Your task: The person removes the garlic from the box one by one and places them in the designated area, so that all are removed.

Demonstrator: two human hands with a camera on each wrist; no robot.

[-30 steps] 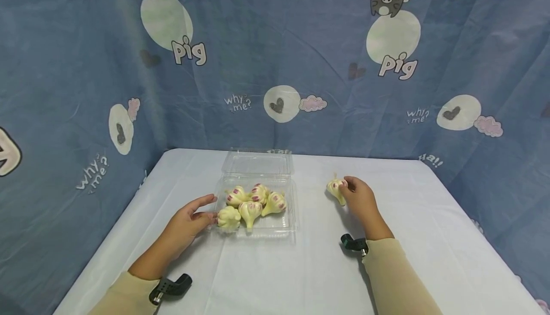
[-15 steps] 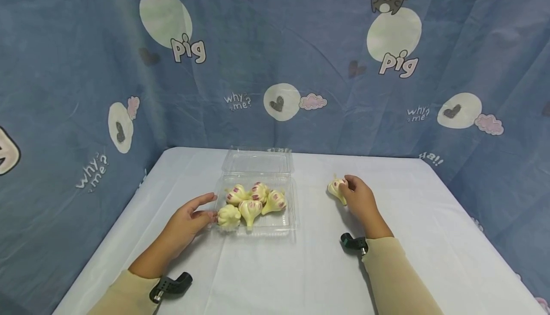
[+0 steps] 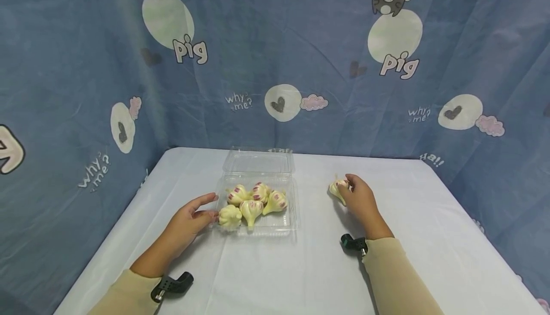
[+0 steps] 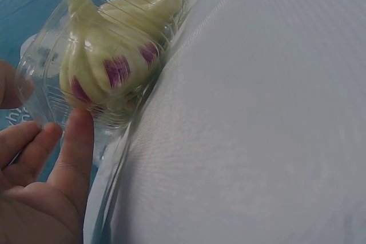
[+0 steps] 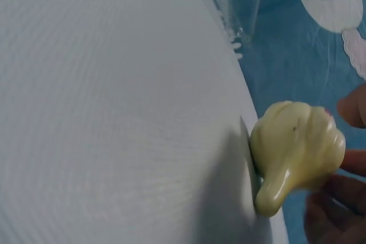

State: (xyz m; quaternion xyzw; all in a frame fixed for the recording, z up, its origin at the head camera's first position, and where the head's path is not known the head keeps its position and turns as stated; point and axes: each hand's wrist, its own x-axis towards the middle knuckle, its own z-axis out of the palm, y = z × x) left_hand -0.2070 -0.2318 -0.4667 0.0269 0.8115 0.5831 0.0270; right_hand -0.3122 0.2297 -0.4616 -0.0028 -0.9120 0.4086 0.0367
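Observation:
In the head view, several cream garlic bulbs with purple marks [image 3: 251,210] sit in a clear hinged plastic box [image 3: 285,219] left of centre, its lid laid back. My left hand [image 3: 185,224] is at the box's left side, fingers spread. The left wrist view shows one fingertip [image 4: 80,121] at the clear wall, just below a bulb [image 4: 111,64]. Further right, a single garlic bulb [image 3: 337,189] rests on the table. My right hand [image 3: 361,203] is beside it, fingers loosely bent. In the right wrist view, the upper finger [image 5: 355,107] is apart from this bulb [image 5: 294,144], and lower fingers overlap its edge.
A white cloth covers the table [image 3: 266,277]. Behind and left of it hangs a blue curtain [image 3: 326,129] printed with pigs and words. Each wrist carries a black camera mount, such as the right one [image 3: 354,243].

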